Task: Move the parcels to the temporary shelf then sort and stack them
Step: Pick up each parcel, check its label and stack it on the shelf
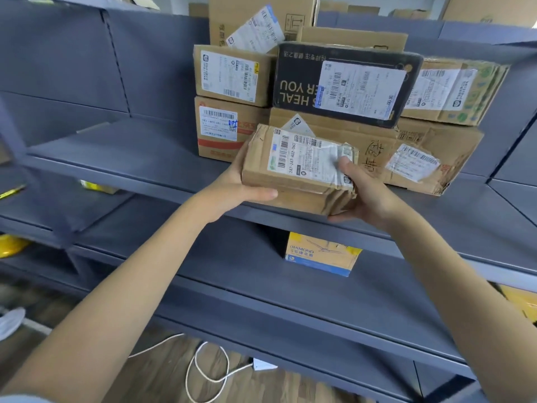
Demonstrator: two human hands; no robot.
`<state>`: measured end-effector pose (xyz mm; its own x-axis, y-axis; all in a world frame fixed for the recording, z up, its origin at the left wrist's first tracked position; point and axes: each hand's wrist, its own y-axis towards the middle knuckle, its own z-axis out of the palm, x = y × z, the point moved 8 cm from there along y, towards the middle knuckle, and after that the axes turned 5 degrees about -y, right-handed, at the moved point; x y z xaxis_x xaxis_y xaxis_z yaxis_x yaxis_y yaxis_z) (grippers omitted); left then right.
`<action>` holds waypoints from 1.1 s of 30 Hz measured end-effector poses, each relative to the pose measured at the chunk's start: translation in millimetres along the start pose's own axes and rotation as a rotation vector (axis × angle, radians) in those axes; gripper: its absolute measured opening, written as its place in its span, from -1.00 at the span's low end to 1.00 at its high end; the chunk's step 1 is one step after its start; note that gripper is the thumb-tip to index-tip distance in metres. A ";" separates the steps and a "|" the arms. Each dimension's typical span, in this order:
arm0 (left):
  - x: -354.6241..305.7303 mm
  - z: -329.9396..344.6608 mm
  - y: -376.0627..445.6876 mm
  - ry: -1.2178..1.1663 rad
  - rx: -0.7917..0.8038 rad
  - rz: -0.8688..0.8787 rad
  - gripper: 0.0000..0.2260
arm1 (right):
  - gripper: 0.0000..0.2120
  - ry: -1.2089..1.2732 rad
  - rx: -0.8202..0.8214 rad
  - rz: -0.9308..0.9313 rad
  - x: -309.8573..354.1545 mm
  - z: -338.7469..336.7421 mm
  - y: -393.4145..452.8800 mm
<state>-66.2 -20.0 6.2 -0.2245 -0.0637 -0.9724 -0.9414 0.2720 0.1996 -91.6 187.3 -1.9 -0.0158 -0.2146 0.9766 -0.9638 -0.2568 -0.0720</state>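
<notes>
I hold a small crumpled cardboard parcel (299, 170) with a white barcode label in front of the grey shelf (139, 152). My left hand (235, 184) grips its left end, thumb along the lower front edge. My right hand (360, 193) grips its right end, thumb on the label. Behind it stands a stack of parcels: a black box (345, 82) on a wide battered carton (421, 152), a red-striped box (220, 129) under a brown labelled box (232, 75), and a taped box (456, 91) at the right.
The left half of the shelf board is bare. A yellow and blue box (322, 253) sits on the shelf below. A white cable (203, 370) lies on the wooden floor. More cartons (261, 21) stand at the back above the stack.
</notes>
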 end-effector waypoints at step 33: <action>-149.0 -174.0 30.3 -0.079 -0.261 0.341 -0.66 | -0.43 -0.194 -0.068 -0.588 240.4 83.8 51.3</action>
<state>-105.1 -169.3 178.2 -0.5235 0.0638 -0.8496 -0.8509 0.0120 0.5252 -122.5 43.6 212.1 0.5656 -0.2244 0.7936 -0.8112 -0.3247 0.4863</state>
